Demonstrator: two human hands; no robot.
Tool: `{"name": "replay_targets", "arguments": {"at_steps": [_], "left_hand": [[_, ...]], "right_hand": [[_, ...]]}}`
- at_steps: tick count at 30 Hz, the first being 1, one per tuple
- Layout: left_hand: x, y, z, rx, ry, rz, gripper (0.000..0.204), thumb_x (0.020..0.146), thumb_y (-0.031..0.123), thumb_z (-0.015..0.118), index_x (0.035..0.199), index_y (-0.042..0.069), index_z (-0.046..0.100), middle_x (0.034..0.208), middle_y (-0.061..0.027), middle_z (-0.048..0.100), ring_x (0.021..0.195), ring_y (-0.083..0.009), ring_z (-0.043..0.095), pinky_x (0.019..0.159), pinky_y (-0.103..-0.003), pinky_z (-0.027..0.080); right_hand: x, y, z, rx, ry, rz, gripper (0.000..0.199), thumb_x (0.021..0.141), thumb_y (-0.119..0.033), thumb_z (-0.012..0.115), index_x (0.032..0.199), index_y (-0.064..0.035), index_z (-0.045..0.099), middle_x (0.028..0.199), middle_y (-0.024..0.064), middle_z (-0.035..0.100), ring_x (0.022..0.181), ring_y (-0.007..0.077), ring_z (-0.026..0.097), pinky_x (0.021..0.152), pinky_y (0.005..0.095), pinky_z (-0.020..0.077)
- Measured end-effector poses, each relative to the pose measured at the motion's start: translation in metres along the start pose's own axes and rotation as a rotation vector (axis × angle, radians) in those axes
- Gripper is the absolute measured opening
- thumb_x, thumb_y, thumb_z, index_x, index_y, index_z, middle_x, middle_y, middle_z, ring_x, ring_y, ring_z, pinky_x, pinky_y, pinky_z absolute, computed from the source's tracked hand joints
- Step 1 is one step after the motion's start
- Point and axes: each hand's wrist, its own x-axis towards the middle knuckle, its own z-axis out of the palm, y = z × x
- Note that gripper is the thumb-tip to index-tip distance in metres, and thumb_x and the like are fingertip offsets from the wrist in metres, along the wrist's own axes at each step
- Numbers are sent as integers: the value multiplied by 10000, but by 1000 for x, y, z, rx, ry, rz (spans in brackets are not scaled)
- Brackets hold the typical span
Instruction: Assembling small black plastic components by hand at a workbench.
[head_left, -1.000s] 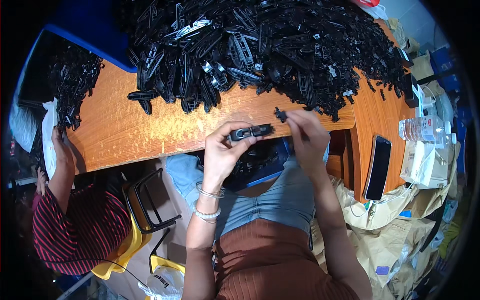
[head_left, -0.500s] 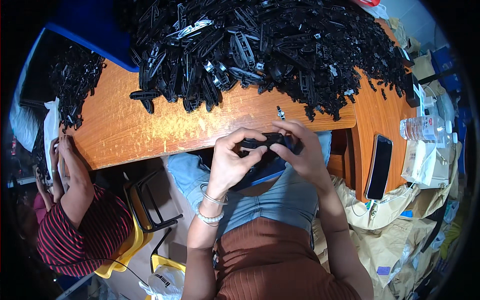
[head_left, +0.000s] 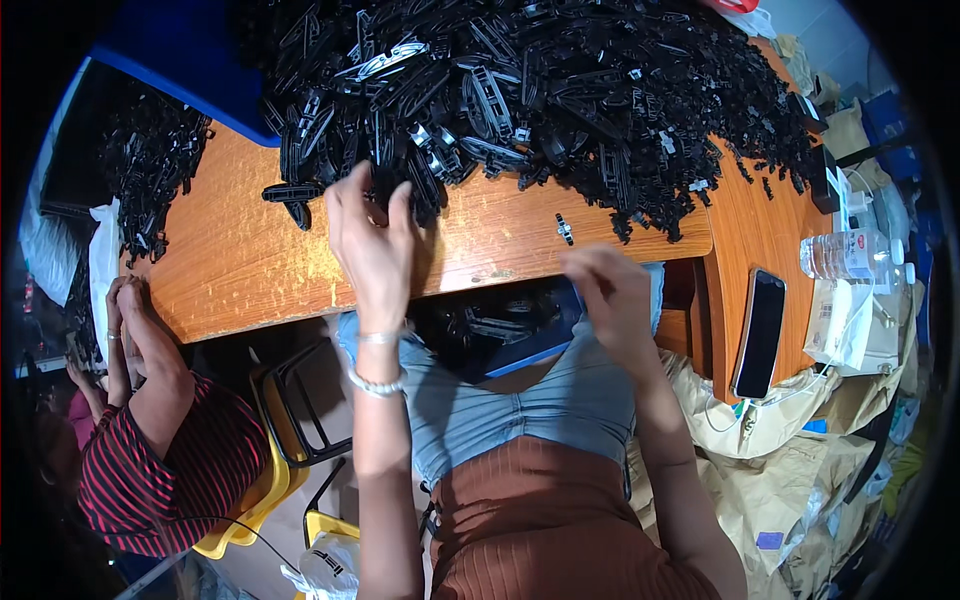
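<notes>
Wooden table (head_left: 250, 270): 2 hands (1 phone (head_left: 759, 333))

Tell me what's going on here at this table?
A person seated at a wooden table reaches the left hand up to the near edge of a big heap of black plastic parts. The right hand hangs at the table's front edge, above a blue tray of parts on the lap. A second person in a striped sleeve works at the left.

The left hand (head_left: 372, 240) reaches forward, arm stretched out, fingers spread and slightly curled. The right hand (head_left: 612, 295) stays low near the body, fingers seemingly pinched together, though blurred.
</notes>
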Motion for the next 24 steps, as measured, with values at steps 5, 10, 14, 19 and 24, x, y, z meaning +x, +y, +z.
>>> {"name": "replay_targets", "arguments": {"at_steps": [5,10,14,19,24], "left_hand": [[12,-19,9,125,-74,22,285,759,117,691,983,-28,590,866,-155,569,789,-326,561,698,-394,452],[-8,1,10,-62,-57,111,194,751,75,663,890,-20,567,809,-144,538,778,-308,494,695,-391,419],[-30,15,7,-501,-110,-55,166,866,68,604,994,-19,543,840,-68,572,598,-77,526,467,-204,409],[-57,17,4,-934,-463,-465,209,898,44,577,1096,-19,594,736,-35,619,550,-56,534,481,-171,403],[-70,17,8,-1135,-598,-634,163,903,69,576,1010,-44,625,762,-74,640,612,-117,607,572,-209,501]], "right_hand": [[28,-8,18,-709,323,-135,150,804,27,601,954,33,602,849,117,584,698,239,577,629,286,459],[38,6,23,-573,224,-206,180,812,39,575,991,52,592,872,127,581,735,253,602,644,298,480],[31,-7,16,586,70,262,181,866,19,554,1036,79,576,882,124,612,724,186,629,579,250,502],[17,-7,19,694,76,134,176,878,19,551,1037,88,579,910,146,631,723,159,632,565,206,498],[13,0,25,622,104,144,158,869,21,562,1009,79,607,918,152,638,740,154,635,615,214,502]]}}
